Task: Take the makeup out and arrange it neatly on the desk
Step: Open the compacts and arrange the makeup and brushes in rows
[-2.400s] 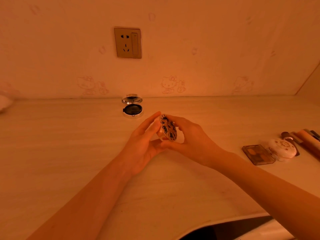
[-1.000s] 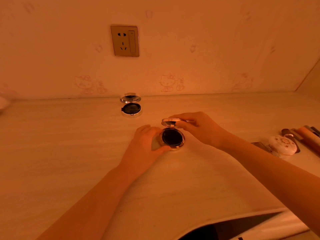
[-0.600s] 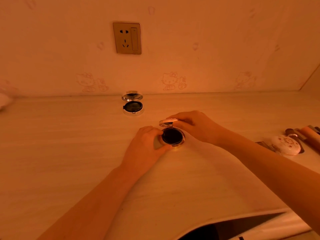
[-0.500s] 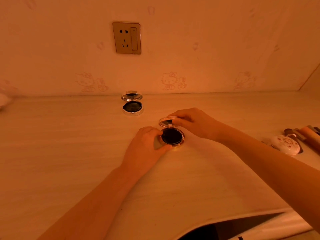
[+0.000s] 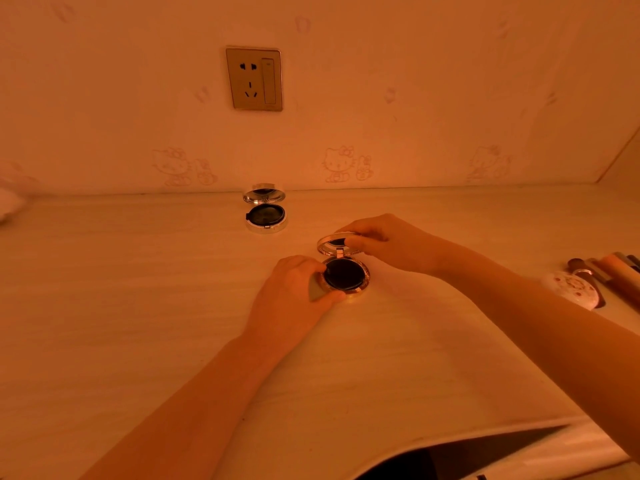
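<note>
The left grip (image 5: pixel 294 296) is curling its thumb and fingers round the near-left edge of the open compact (image 5: pixel 346 277) and holding the base flat on the surface (image 5: pixel 138 306). The thumb is lying along the front of the base, and the fingertips are touching the rim beside the dark round pan.

The right grip (image 5: pixel 384 242) is pinching the right rim of the lid (image 5: pixel 334 244), with its fingers curled over the top. The lid is standing raised on its hinge, tilted back just beyond the pan. The compact is sitting directly between the two grips and touching both, with the left grip on its near-left side and the right grip on its far-right side.

A second open compact (image 5: pixel 265 216) is resting beyond the left grip and a little to its left. It is close to the wall and well apart from both grips, with its lid up and its dark pan showing. A white round case (image 5: pixel 571 289) with a faint pattern is lying to the right of the right grip, just beside the right forearm. Past that case, at the picture's edge, a row of stick-shaped items (image 5: pixel 620 271) is lying side by side; what they are I cannot tell. A wall socket (image 5: pixel 254 79) is sitting high above the second compact.
</note>
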`<action>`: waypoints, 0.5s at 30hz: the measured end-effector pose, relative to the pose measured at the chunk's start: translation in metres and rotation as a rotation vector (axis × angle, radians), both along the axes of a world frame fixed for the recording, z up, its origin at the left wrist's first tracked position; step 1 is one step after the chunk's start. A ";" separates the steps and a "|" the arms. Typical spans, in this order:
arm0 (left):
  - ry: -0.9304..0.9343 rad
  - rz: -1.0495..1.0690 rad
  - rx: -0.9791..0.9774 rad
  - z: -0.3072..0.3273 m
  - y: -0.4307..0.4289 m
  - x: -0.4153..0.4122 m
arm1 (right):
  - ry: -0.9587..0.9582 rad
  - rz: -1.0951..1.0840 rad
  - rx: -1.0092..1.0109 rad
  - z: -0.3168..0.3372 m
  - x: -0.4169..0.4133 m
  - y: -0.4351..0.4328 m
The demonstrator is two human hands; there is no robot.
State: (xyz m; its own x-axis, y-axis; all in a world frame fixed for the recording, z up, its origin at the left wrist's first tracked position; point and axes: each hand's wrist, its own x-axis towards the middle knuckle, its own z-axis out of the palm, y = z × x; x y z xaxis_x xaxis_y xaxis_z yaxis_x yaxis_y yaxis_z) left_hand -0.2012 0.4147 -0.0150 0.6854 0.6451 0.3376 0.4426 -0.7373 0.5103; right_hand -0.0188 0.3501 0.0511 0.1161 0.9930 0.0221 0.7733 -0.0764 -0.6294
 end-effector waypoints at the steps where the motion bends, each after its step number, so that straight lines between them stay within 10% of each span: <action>1: 0.001 -0.001 0.001 0.000 0.000 0.000 | 0.002 -0.004 0.000 0.000 0.000 0.000; 15: 0.016 0.006 0.027 0.000 -0.003 0.000 | -0.075 -0.386 0.075 -0.042 -0.028 -0.046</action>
State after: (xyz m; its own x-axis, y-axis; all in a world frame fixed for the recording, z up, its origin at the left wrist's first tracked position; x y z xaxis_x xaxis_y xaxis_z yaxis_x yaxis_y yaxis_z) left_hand -0.2010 0.4113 -0.0147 0.6869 0.6401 0.3443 0.4548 -0.7480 0.4833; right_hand -0.0470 0.3044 0.0092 0.4758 0.8719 0.1160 0.7409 -0.3262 -0.5871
